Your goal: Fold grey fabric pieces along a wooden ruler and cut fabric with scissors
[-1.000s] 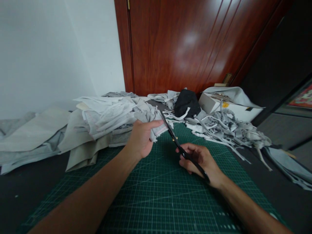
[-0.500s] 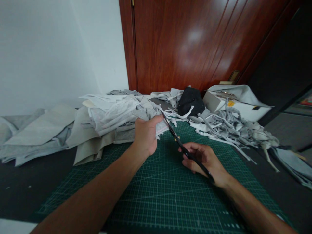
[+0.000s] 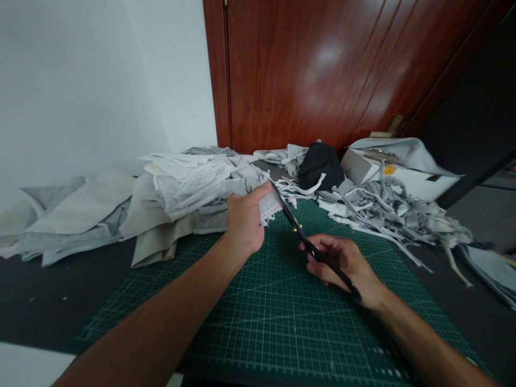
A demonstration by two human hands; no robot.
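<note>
My left hand (image 3: 246, 217) grips a piece of light grey fabric (image 3: 269, 207), thumb on top, beside a heap of white and grey cloth. In my right hand (image 3: 337, 263) is a pair of black scissors (image 3: 291, 219), fingers wrapped around the handles. The blades point away from me and to the left, their tips at the fabric's edge by my left thumb. Whether the blades are parted is hard to make out. Both hands are over a green cutting mat (image 3: 258, 322) with a grid.
White and grey cloth (image 3: 193, 183) lies piled at the back left, with more fabric pieces (image 3: 80, 209) further left. Tangled grey strips (image 3: 387, 209) cover the right back edge near a white box (image 3: 415, 174). A black pouch-like item (image 3: 320, 165) stands before the brown door (image 3: 302, 75).
The view has shifted slightly, so everything sits a little further right. My hands keep nearly the same hold on the fabric and scissors.
</note>
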